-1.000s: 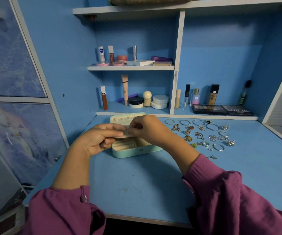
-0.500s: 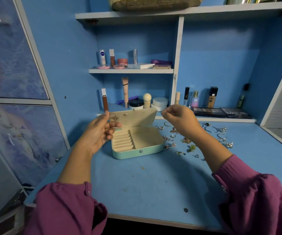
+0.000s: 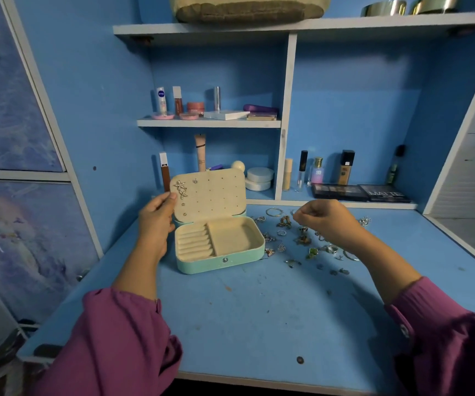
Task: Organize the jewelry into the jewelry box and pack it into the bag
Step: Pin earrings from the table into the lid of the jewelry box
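**Box open, a few earrings pinned, most of the jewelry still loose**

My jewelry box (image 3: 219, 247) sits open on the tabletop (image 3: 259, 315), between my two hands. Its lid (image 3: 209, 194) stands upright, and my left hand (image 3: 156, 221) holds it by the left edge, thumb against the inner panel. Pinned to that panel, just beside my thumb, are a star-shaped earring (image 3: 180, 188) and a few small studs (image 3: 195, 181); the rest of the holes are bare. Below, the ring rolls (image 3: 192, 242) and the open compartment (image 3: 234, 235) look to hold nothing yet.

My right hand (image 3: 323, 220) hovers to the right of the box, above the scattered pieces, fingers curled in as if pinching something small. I cannot tell whether anything is really between them.

Under and around that hand lies the loose jewelry (image 3: 302, 238): hoops, rings and small ornaments spread over the tabletop, none touching the box.

I judge I am early in the job. Only some earrings are placed; the rings, hoops and remaining pieces still need sorting into the box. After that comes shutting the lid, fastening the snap (image 3: 224, 260), and packing the box away. A woven thing on the top shelf (image 3: 244, 8), well beyond both hands, may be the bag, though I can't be sure.
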`<state>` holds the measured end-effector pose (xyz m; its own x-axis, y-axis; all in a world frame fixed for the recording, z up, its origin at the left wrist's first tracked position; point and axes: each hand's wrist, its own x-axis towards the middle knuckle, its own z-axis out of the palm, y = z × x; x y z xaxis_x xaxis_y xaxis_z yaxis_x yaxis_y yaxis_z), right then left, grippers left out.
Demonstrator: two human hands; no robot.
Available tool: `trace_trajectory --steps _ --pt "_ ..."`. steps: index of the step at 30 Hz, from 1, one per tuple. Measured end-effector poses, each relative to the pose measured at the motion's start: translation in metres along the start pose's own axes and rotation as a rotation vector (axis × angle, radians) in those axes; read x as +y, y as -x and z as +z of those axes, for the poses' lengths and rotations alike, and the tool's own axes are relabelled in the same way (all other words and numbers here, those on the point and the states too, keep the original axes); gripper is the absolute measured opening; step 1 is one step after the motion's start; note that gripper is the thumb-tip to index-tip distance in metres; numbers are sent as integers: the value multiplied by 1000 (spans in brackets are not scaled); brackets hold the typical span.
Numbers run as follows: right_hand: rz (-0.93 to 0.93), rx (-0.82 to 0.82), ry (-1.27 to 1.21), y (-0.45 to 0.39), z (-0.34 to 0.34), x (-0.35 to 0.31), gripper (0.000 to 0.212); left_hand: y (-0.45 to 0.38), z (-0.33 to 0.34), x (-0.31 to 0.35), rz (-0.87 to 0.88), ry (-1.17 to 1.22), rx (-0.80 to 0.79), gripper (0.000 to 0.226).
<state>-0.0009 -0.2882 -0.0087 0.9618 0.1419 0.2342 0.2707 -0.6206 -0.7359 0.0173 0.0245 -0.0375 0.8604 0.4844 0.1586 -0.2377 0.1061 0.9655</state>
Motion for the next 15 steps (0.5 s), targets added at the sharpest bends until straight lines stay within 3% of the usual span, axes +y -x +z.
trace_trajectory --steps 15 --pt "163 -255 239 18 -49 33 3 -15 -3 -16 -57 -98 -42 21"
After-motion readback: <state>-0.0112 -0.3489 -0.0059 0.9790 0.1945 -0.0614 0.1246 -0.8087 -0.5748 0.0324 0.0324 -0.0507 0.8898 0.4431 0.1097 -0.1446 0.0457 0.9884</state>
